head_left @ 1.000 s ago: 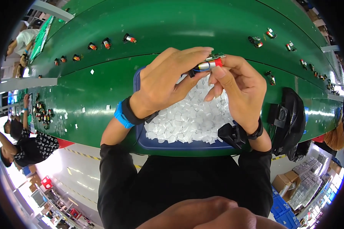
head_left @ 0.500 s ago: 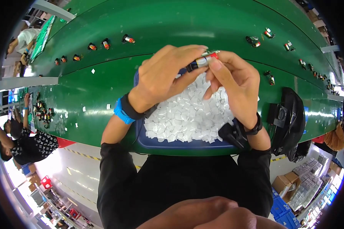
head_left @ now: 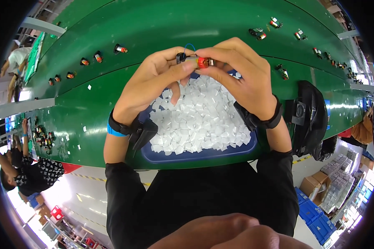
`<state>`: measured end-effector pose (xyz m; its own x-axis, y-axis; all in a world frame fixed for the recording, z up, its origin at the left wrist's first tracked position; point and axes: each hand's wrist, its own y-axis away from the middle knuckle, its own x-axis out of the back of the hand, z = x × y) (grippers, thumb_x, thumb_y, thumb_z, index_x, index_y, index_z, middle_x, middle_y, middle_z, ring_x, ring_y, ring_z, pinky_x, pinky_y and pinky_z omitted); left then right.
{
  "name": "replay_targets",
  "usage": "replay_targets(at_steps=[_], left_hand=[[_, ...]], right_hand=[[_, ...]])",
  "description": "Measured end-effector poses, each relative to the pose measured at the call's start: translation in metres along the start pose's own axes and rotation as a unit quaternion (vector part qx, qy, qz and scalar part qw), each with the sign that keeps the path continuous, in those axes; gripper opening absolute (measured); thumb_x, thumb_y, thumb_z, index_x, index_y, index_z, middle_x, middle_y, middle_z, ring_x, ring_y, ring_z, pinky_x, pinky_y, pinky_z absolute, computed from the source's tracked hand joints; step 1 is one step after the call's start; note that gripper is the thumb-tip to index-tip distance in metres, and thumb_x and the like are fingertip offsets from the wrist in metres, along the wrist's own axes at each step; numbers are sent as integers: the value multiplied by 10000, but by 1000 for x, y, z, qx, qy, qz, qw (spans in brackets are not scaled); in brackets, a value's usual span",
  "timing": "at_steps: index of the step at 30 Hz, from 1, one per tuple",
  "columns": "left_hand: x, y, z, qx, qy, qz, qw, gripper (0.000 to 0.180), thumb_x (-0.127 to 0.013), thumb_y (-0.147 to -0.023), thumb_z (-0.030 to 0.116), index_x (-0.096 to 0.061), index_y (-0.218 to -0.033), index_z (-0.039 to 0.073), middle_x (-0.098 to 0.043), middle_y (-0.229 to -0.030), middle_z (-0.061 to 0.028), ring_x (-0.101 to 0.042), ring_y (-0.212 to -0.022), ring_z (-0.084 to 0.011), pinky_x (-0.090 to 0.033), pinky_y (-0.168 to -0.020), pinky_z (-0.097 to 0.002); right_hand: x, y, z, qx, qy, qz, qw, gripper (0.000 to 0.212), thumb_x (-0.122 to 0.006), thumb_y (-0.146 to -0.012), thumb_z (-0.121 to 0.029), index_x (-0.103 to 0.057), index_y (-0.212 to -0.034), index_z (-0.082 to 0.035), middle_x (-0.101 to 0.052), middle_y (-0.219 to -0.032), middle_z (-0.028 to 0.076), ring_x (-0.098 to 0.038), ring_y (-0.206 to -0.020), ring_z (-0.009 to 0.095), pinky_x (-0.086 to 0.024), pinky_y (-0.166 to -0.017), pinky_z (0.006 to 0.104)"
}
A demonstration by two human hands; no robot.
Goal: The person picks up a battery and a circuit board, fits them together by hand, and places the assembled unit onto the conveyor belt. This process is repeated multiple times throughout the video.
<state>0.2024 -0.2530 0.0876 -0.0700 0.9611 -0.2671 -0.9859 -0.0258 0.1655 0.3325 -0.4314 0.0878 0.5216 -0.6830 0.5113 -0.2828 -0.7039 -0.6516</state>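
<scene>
Our left hand (head_left: 145, 85) and right hand (head_left: 252, 79) pinched a red-ended cylinder (head_left: 202, 62) between their fingers (head_left: 222, 53). Below, we had white pieces (head_left: 199, 118) heaped in a blue tray (head_left: 195, 156).

The left hand (head_left: 147, 83) has turned its inner side up, the right hand (head_left: 247, 76) its back. A blue wire (head_left: 189, 44) now arches above the red-ended part (head_left: 202, 62).

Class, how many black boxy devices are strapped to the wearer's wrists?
2: one device at the left wrist, another device at the right wrist. No others show; the wrists' undersides are hidden.
</scene>
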Motion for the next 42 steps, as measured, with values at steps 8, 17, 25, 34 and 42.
replay_targets(at_steps=[8,17,25,34,42], left_hand=[[-1,2,2,-8,-36,32,999,311,-679,-959,273,-657,-1116,6,-616,-842,-36,-531,-579,-83,-435,-477,-213],[2,-2,-8,-4,51,-36,998,272,-680,-953,271,-671,-1043,15,-613,-846,-13,-515,-605,-74,-431,-535,-216],[20,-25,-14,43,2,-33,999,288,-657,-960,306,-691,-1017,25,-629,-866,-7,-536,-712,-76,-430,-573,-214],[231,-110,-55,93,-547,91,827,552,-670,-875,558,-709,-1151,81,-687,-1163,-91,-615,-1035,-193,-487,-878,-326],[78,-53,-8,-95,-371,273,883,440,-650,-966,337,-602,-1298,52,-617,-1267,-78,-546,-1205,-211,-425,-1004,-326]], right_hand=[[-4,3,-5,23,52,23,998,352,-827,-737,-49,-713,-1068,-16,-673,-918,78,-671,-667,146,-541,-551,235],[-3,8,0,127,151,36,980,359,-849,-689,-88,-716,-1018,-30,-684,-842,59,-660,-644,162,-517,-508,242],[2,8,18,34,97,-9,995,310,-809,-779,-114,-713,-1065,-40,-691,-857,67,-657,-681,170,-516,-554,238],[81,5,252,-213,318,-128,915,321,-607,-913,-236,-662,-1209,-127,-718,-1026,154,-697,-926,338,-552,-821,437],[91,47,261,-330,365,-139,859,206,-682,-880,-259,-676,-1033,-121,-710,-893,91,-690,-870,311,-545,-761,451]])
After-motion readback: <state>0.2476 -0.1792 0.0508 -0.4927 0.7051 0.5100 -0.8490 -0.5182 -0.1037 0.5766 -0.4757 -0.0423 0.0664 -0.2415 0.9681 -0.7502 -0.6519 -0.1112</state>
